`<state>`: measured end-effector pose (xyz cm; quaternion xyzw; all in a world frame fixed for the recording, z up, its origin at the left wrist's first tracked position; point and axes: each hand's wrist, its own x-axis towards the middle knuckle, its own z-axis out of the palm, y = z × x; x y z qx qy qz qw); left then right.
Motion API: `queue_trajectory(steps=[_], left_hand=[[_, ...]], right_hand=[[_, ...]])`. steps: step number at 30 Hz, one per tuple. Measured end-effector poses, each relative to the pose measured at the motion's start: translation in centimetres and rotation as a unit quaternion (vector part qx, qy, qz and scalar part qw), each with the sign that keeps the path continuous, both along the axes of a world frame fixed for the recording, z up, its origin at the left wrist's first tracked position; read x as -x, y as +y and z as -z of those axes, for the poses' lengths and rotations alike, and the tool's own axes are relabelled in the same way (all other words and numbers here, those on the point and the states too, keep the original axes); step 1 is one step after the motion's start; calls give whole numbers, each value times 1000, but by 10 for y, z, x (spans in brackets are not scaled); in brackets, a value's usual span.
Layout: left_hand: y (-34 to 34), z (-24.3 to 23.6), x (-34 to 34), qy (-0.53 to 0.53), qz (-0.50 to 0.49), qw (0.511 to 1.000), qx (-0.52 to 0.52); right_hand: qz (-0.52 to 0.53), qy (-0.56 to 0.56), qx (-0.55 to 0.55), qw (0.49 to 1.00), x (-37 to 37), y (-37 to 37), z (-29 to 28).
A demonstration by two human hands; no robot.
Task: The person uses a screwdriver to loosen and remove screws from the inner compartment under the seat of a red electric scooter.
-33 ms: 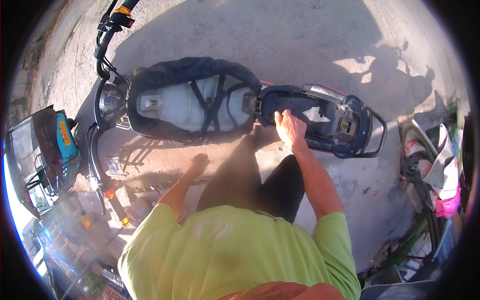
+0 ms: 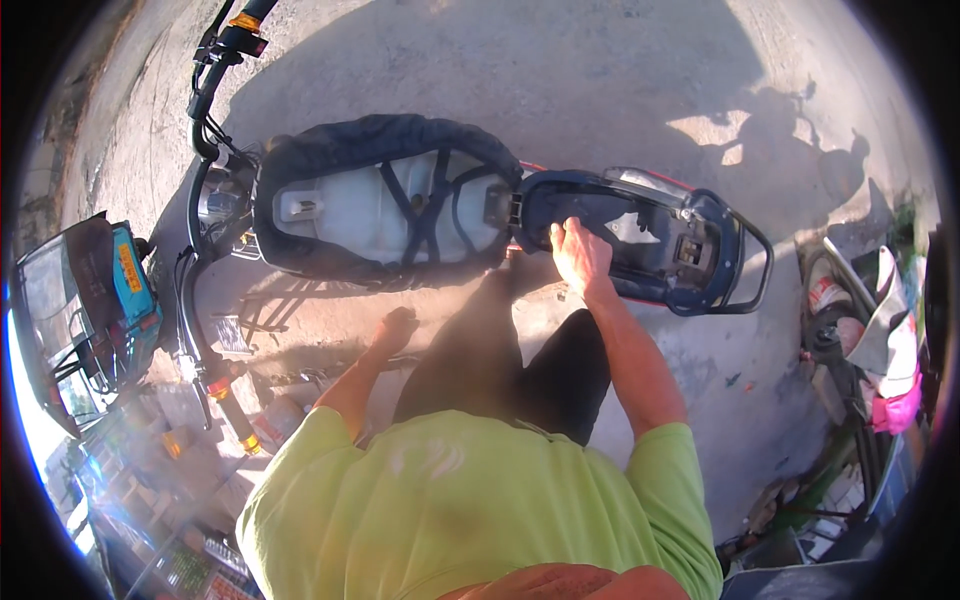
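An e-bike's seat (image 2: 348,258) is flipped open, showing its pale plastic underside with crossed dark straps and a padded black edge. It joins at a hinge to a dark open compartment (image 2: 650,260) with a metal latch and a rear rail. My right hand (image 2: 582,258) is over the compartment's near side, fingers curled together; whatever they hold is too small to make out. My left hand (image 2: 397,325) hangs low beside my left leg (image 2: 450,360), below the flipped seat, its fingers curled, with any held thing hidden.
Handlebars (image 2: 205,100) with cables run down the left. A teal battery-like block and dark basket (image 2: 135,285) stand at far left. Bags and a pink bundle (image 2: 890,405) are piled at right. Assorted clutter (image 2: 200,530) lies at lower left on the concrete ground (image 2: 500,60), which carries shadows.
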<state>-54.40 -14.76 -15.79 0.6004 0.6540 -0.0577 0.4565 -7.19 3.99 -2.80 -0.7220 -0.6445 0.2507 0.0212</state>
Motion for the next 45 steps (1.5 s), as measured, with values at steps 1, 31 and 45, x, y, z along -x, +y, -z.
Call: queue_trajectory(steps=[1,31,45], left_hand=[[2,1,0,-4,6,1000,-7],[-2,0,-7,-39,-16,998,-52],[3,-15,-13,-38,7,999,-25]], right_hand=[[-16,6,10,1000,-6,0,8],[36,47,-62,996,-14,-14,3],[59,43,52,996,-20,-14,10]])
